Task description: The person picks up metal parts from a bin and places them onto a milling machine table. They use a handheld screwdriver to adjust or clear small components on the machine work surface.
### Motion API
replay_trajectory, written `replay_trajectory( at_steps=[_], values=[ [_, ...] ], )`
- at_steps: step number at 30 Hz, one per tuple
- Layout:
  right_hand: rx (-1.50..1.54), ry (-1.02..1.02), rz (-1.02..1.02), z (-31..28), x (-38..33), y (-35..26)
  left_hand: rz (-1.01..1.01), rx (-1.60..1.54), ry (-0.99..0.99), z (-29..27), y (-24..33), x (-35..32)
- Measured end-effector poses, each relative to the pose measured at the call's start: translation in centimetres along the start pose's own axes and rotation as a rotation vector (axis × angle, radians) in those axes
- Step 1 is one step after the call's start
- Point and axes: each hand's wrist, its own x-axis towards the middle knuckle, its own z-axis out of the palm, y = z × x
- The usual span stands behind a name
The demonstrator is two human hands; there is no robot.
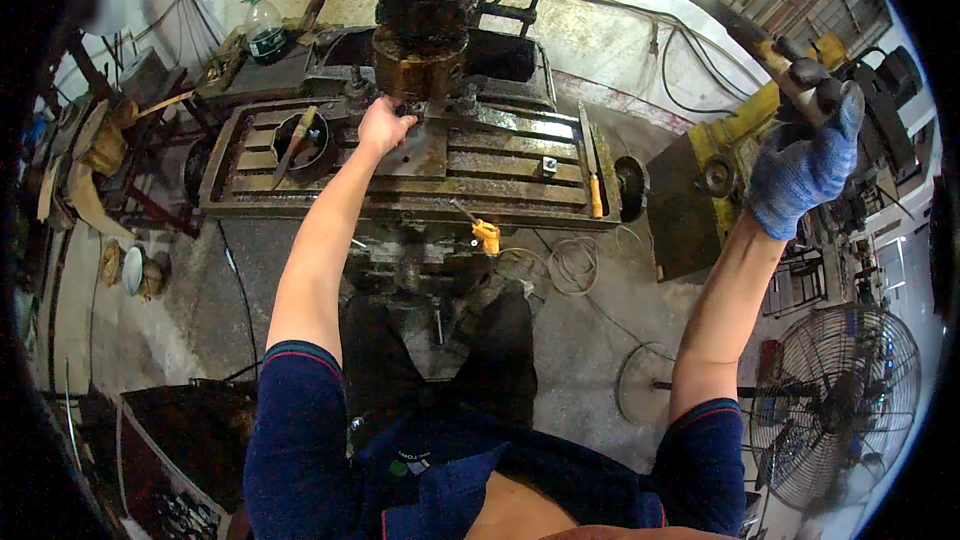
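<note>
My bare left hand [385, 127] reaches under the rusty brown spindle head [420, 55] of a drilling or milling machine. Its fingers are closed around something small and dark at the work spot, which I cannot make out. Up at the right, my right hand [803, 168], in a blue knit glove, is wrapped around the dark-knobbed end of a lever [783, 70]. Beneath the spindle lies the slotted metal machine table [500, 162]. On its left part stands a dark round pan [318, 152] with a wooden-handled brush or stick [296, 145] across it.
A small metal block [549, 167] and a long tool with a yellow handle [596, 198] lie on the table's right. A yellow air gun-like tool [486, 236] hangs at the front edge. A caged fan [835, 395] stands at lower right; a plastic bottle [264, 32] at back left.
</note>
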Motion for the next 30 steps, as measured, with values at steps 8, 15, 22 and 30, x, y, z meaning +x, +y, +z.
replay_trajectory(
  at_steps=[8, 15, 22, 30],
  values=[
    [-0.766, -0.157, -0.508, -0.2, -3.0, 0.5, -0.052, 0.085, 0.039, -0.5, 1.0, -0.5],
    [-0.525, -0.13, -0.254, -2.4, -3.7, 1.3, -0.073, 0.07, 0.039, 0.3, 0.0, 0.4],
    [-0.711, -0.201, -0.54, -1.2, -3.1, 1.1, -0.057, 0.207, 0.112, 0.3, -0.9, 0.7],
    [-0.793, -0.087, -0.412, 0.2, -4.2, 0.4, -0.077, 0.145, 0.063, -0.3, 1.2, -0.5]
  ],
)
